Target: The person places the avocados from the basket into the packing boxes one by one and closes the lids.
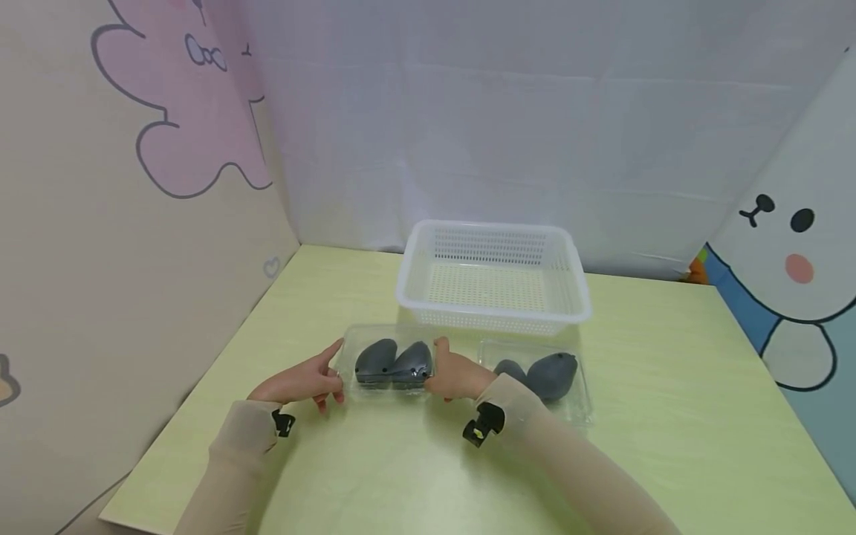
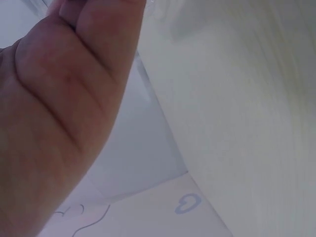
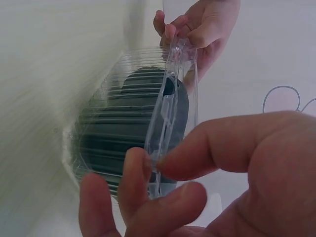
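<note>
A clear plastic clamshell box (image 1: pixel 357 333) lies on the table with two dark grey, egg-shaped fruit-like pieces (image 1: pixel 377 362) inside. At its left end my left hand (image 1: pixel 301 383) pinches the rim, index finger stretched along the edge. My right hand (image 1: pixel 458 374) grips the opposite end; close up in the right wrist view, thumb and fingertips pinch the lid seam (image 3: pixel 167 111). The lid lies over the pieces, but whether it is fully latched I cannot tell. The left wrist view shows mostly the left palm (image 2: pixel 64 103).
Partly behind my right forearm, a second clear box (image 1: pixel 578 409) holds two similar dark pieces (image 1: pixel 552 376). Beyond both boxes stands a white perforated basket (image 1: pixel 493 316). The pale yellow table (image 1: pixel 669 416) meets fabric-covered walls at the back and left.
</note>
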A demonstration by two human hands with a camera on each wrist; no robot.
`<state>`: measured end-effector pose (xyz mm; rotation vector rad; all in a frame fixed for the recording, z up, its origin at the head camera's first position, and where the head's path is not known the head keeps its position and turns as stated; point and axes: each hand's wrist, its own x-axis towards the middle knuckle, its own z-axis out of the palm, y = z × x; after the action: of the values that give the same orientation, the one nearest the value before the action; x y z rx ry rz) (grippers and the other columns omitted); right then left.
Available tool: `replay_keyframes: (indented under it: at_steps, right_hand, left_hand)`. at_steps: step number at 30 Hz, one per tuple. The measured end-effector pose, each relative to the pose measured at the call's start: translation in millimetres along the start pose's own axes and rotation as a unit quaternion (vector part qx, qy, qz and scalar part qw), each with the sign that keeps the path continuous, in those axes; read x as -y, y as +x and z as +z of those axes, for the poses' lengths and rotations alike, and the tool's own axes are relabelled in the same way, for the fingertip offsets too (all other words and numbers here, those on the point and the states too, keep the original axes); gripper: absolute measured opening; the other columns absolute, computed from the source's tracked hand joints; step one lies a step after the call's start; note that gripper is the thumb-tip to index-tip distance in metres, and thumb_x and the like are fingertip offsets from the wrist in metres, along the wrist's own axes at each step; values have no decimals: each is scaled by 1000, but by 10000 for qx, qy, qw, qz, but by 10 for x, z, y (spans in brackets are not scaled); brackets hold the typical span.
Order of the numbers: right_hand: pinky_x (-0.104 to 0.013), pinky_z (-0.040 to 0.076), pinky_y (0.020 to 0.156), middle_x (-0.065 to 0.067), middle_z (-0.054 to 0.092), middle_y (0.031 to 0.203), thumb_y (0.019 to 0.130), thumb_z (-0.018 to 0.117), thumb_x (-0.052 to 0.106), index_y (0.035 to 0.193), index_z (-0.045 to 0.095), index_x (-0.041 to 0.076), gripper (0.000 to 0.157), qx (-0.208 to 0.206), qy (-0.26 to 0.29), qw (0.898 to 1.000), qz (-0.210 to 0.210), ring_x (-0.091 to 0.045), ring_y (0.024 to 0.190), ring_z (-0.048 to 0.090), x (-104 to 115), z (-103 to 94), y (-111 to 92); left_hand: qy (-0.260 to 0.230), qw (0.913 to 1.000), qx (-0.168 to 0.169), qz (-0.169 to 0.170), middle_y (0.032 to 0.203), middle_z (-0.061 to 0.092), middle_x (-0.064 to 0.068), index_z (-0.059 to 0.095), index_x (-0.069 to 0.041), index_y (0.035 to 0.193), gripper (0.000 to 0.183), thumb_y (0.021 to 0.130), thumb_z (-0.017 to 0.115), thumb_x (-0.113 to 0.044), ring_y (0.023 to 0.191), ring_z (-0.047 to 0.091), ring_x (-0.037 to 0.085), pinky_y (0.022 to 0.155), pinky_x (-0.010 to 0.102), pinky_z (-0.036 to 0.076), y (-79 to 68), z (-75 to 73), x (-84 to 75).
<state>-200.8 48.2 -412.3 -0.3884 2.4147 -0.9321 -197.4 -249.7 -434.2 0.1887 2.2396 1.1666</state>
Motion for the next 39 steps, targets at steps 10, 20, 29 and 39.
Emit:
replay_keyframes:
  at_steps: [10, 20, 29, 39]
  right_hand:
    - [-29, 42, 56, -14, 69, 78, 88, 63, 12, 150, 12, -1, 81, -120, 57, 9999, 30, -29, 56, 61, 4, -25, -23]
    - [-32, 45, 60, -7, 65, 65, 88, 64, 17, 152, 16, 3, 81, -87, -64, 9999, 31, -28, 62, 65, -49, -110, -69]
    - [-41, 50, 82, -8, 70, 98, 95, 59, 25, 153, 19, 7, 73, -133, 356, 9990, -248, -20, 83, 67, -160, -320, -134]
    - [-45, 49, 93, -15, 63, 120, 100, 53, 25, 151, 26, 8, 60, -830, 1105, 9869, -830, -28, 104, 65, -352, -718, -329]
  left_hand:
    - [56, 9995, -287, -76, 85, 67, 12, 0, -17, 156, 87, 86, 51, -10, 56, 56, 26, 76, 38, 52, 31, 4, -12]
    - [505, 9980, -373, 72, 102, 61, 11, 9, -13, 156, 80, 91, 55, -19, 69, 60, 24, 78, 39, 50, -33, -81, -52]
    - [1348, 9746, -1555, 885, 138, 45, 20, 33, -10, 149, 57, 97, 53, -23, 121, 48, 35, 94, 52, 43, -47, -216, -129]
    - [1493, 9367, -2580, 1837, 142, 42, 19, 45, -7, 142, 48, 97, 57, -20, 125, 41, 40, 100, 57, 36, 133, -120, -228]
